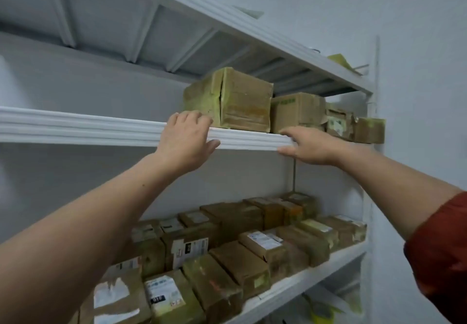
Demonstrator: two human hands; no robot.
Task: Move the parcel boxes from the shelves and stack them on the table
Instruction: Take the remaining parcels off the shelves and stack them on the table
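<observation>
The shelves [106,127] and wall [417,20] are white. The parcel boxes [228,100] are brown cardboard with a greenish-yellow tinge; several on the lower shelf carry white labels [161,289] with black print. The sleeve [439,253] is rust red.

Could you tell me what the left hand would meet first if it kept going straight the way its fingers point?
Most likely the big taped cardboard box on the upper shelf. The left hand reaches over the shelf edge with fingertips near the box's lower left corner; depth is unclear, so contact may already exist.
</observation>
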